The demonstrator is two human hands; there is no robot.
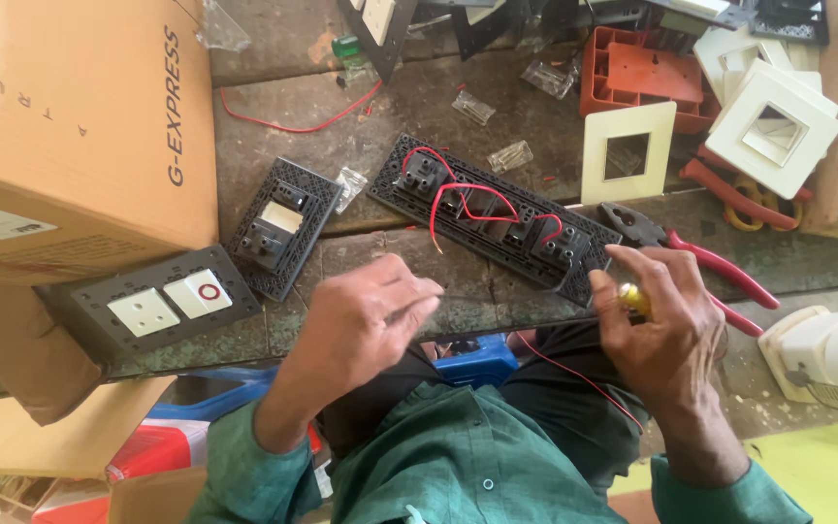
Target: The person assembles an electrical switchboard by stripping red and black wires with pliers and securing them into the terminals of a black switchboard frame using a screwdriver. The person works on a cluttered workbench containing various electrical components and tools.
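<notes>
Right hand (666,325), closed around a yellow-handled screwdriver (635,300), should steady beside the long switch plate (497,215) while the left hand (366,320), loosely curled and empty, braces it.

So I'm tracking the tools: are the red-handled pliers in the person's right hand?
No, the red-handled pliers lie on the bench, while the right hand holds a small yellow-handled tool.
</notes>
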